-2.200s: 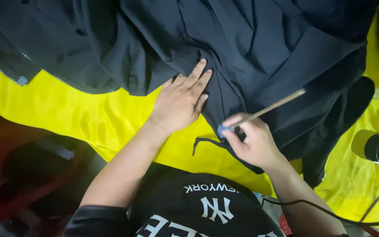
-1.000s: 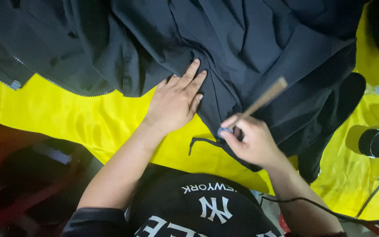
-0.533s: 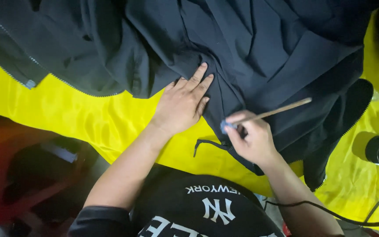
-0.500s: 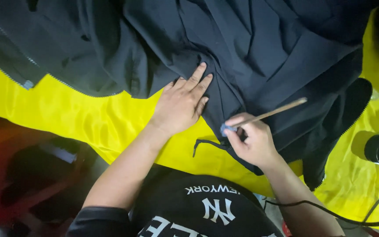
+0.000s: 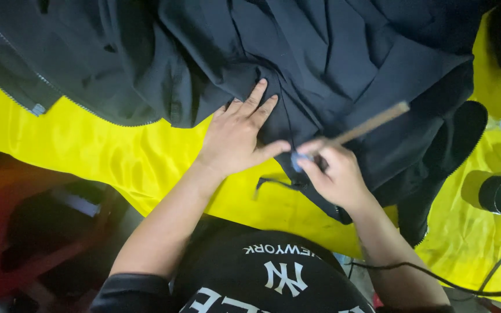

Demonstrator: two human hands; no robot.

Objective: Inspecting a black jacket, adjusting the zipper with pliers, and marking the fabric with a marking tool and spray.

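Looking down from the head camera: the left hand (image 5: 236, 136) presses flat, fingers spread, on a dark jacket (image 5: 320, 64) lying over yellow cloth (image 5: 88, 145) — the right hand (image 5: 334, 174) pinches a thin wooden stick (image 5: 372, 123) at the hem. Marking or brushing seems underway; the next stroke needs the fabric held taut.

Wearer's clothing, seen from above.
A black short-sleeved shirt (image 5: 262, 278) bore white printed lettering and an emblem; both forearms were bare, without jewellery.
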